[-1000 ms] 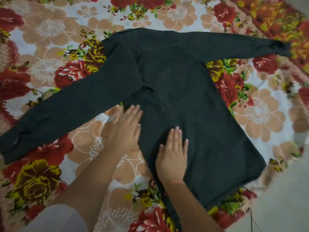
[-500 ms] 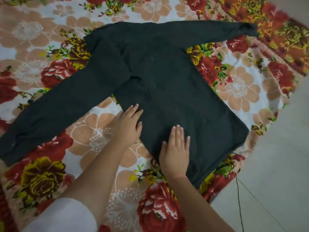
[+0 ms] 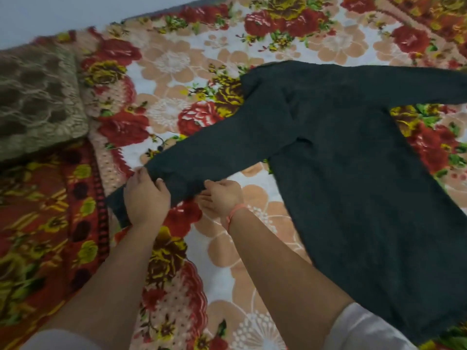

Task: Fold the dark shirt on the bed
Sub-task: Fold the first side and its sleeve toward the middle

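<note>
The dark long-sleeved shirt (image 3: 353, 160) lies flat on the flowered bed cover (image 3: 177, 72), its body running to the lower right. One sleeve stretches toward the lower left and the other runs off the right edge. My left hand (image 3: 145, 198) grips that left sleeve near its cuff. My right hand (image 3: 221, 198) pinches the same sleeve's lower edge a little farther in. A thin orange band circles the right wrist.
A brown patterned cushion (image 3: 35, 97) sits at the far left of the bed. A pale wall (image 3: 75, 11) borders the bed at the top left. White sleeves cover both upper arms at the bottom of the view.
Both hands have left the shirt's body and moved left to the sleeve end, where they now grip it. The view has swung left, showing the cushion and wall.
</note>
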